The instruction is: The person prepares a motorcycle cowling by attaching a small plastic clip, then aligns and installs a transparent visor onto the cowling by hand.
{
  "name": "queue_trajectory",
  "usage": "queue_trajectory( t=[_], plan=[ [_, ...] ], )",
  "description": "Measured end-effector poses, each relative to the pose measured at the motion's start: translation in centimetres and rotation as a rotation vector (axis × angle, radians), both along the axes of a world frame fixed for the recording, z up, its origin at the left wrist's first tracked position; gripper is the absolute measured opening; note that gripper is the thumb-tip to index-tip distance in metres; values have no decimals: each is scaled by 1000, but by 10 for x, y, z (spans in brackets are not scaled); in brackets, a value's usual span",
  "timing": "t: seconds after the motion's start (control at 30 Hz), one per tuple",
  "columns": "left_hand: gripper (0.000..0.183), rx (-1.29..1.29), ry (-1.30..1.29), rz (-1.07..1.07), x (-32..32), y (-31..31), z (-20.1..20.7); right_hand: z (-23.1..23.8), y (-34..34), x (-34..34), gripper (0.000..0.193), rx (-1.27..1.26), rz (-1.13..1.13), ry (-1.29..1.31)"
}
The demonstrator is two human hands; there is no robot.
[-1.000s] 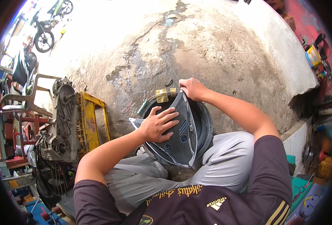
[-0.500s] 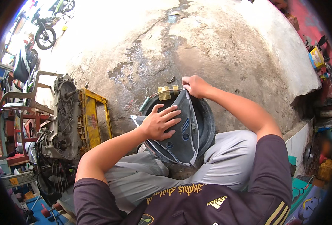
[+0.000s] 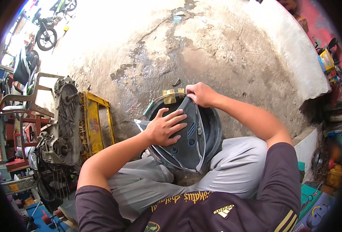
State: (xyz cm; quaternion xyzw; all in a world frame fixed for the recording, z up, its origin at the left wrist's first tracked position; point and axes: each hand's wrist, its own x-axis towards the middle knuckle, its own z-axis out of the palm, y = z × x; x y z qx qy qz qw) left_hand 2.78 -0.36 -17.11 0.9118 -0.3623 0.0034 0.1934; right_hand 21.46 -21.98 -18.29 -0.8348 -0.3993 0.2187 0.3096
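A dark grey, roughly triangular plastic panel (image 3: 182, 149) with pale edges, slanted slots and round holes lies across a round black basin (image 3: 214, 135). My left hand (image 3: 166, 128) rests on the panel's face, fingers spread. At the panel's far corner my right hand (image 3: 200, 94) is closed, pinching the edge between thumb and curled fingers. Small yellowish pieces (image 3: 169, 97) and a teal stick-like thing (image 3: 149, 108) are at the basin's far rim. The panel hides most of the basin's inside.
On my left stand a grey metal engine casing (image 3: 68, 123) and a yellow plastic crate (image 3: 93, 127). A wet streak crosses the concrete floor (image 3: 225, 65) ahead. A pale raised ledge (image 3: 294, 65) runs along the right, with tools and clutter near my right elbow.
My right hand has shifted slightly left and toward me at the panel's far corner. My left hand stays on the panel's face.
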Motion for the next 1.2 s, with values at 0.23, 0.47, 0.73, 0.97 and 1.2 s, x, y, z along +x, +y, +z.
queue_trajectory(
  t=[0.23,0.47,0.73,0.97,1.2],
  plan=[
    [55,-17,-21,-19,6,-5,1,-13,-4,24,14,-30,-125,-53],
    [56,-1,-32,-7,1,0,-3,3,-2,0,16,-18,20,10],
    [55,-5,-12,-18,5,-3,0,-20,-6,36,16,15,-123,-38],
    [54,-9,-13,0,-2,2,-1,7,0,3,20,-46,18,79],
    [56,-33,-14,-33,7,-9,-4,-68,-47,56,18,-62,-352,-28]
  ],
)
